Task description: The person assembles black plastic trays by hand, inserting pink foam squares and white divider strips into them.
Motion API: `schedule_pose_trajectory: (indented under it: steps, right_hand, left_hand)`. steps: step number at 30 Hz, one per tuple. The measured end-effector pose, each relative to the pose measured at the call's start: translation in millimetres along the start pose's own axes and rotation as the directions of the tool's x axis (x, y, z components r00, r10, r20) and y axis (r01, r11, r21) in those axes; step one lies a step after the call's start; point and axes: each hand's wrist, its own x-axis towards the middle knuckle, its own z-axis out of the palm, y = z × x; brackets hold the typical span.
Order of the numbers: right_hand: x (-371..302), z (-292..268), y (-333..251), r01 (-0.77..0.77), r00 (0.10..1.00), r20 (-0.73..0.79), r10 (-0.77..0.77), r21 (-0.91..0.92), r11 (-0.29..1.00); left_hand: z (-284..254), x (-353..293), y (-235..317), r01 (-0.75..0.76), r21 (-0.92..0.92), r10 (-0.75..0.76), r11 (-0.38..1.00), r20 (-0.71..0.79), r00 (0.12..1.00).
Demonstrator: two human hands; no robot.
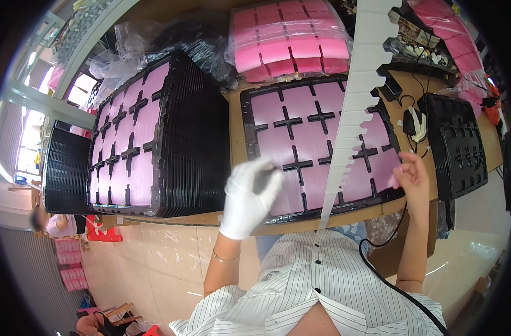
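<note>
In front of me lies a black plastic tray [246, 120] with cross-shaped ribs and pink sheets [306, 137] in its compartments. My left hand [251, 193], in a white glove, is over the tray's near left corner. Its thumb and fingers are apart and curved, with nothing visible between them. My right hand [413, 180] is bare, at the tray's right edge near the front corner. Its fingers are curled together around a small bright pink bit [394, 180]; whether that is part of a sheet or something on a fingertip, I cannot tell.
To the left stands a tall stack of black trays [191, 145], pink sheets on top. Behind the tray is a plastic-wrapped pink foam bundle [292, 45]. More black trays [456, 145] are at right, beside cables. A white notched strip [356, 101] crosses the view above the tray.
</note>
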Motion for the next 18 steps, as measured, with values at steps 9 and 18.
schedule_pose_trajectory:
  steps: [9,18]
  right_hand:
    - [20.7,7.1,-13.7,-0.097,0.988,0.003,0.157,0.794,0.600]
    - [1.5,-0.6,3.9,-0.021,0.999,-0.025,0.028,0.254,0.967]
  left_hand:
    - [24.8,-30.2,22.5,-0.188,0.279,0.165,0.942,0.102,0.981]
    - [12.8,-45.8,-1.6,-0.315,0.501,0.288,0.806,0.133,0.948]
